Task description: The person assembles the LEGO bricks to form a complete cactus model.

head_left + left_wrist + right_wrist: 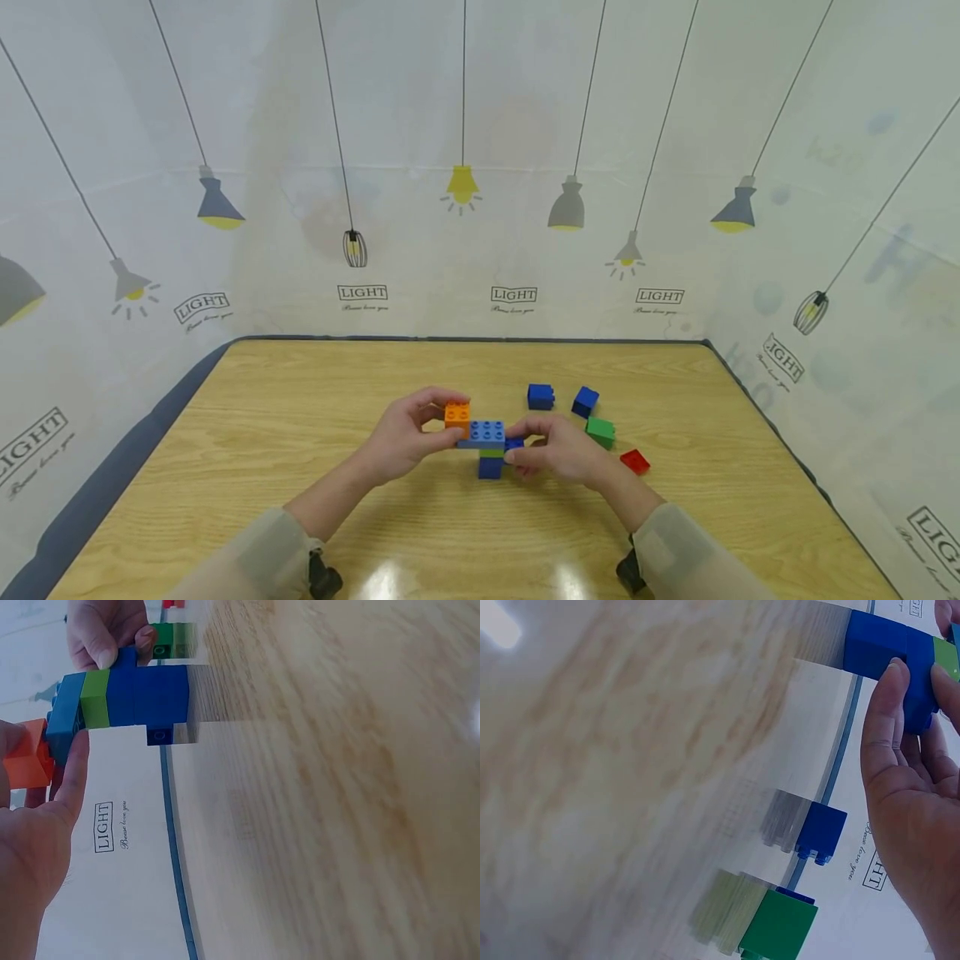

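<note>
At the middle of the frame, above the wooden worktop (300, 433), the left hand (401, 437) pinches an orange brick (457, 414) against the brick stack (487, 446). The right hand (558, 450) has its fingers (889, 712) curled round the stack's dark blue base.

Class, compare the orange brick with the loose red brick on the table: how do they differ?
The orange brick sits on top of the built stack, pinched by the left hand; the red brick lies untouched on the table. The orange brick looks taller, the red brick flatter. Both are studded plastic bricks.
</note>
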`<action>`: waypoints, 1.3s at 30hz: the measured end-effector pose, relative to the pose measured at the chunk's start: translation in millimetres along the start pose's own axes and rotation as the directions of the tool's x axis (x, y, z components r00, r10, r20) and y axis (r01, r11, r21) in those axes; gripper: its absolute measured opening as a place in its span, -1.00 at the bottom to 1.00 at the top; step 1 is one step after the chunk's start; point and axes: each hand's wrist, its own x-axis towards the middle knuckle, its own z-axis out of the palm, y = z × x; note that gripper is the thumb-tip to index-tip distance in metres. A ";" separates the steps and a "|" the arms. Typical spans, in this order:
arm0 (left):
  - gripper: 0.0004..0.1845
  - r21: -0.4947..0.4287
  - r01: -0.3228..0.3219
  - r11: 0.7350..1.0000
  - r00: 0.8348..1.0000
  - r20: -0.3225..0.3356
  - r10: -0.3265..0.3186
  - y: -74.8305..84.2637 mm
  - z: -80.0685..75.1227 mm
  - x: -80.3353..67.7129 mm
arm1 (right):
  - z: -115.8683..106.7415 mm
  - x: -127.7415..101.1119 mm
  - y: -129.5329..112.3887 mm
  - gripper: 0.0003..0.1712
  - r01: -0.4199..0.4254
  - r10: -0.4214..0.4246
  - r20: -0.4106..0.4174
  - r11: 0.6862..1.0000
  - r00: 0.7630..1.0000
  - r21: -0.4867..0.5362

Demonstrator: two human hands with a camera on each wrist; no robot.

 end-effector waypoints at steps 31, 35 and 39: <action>-0.65 -0.214 0.033 0.976 0.993 -0.107 -0.057 1.5 15.1 -1.2 | -0.3 0.6 -0.3 -0.62 0.010 -0.010 -0.007 1.000 1.000 -0.014; -0.65 -0.193 0.039 0.980 0.992 -0.108 -0.061 1.9 15.5 -0.7 | 0.3 -0.2 -0.6 -0.63 0.010 -0.010 -0.005 1.000 1.000 -0.013; -0.66 -0.179 0.045 0.983 0.992 -0.109 -0.065 2.0 15.6 -0.3 | 0.5 -1.4 -1.4 -0.63 0.012 -0.012 -0.006 1.000 1.000 -0.015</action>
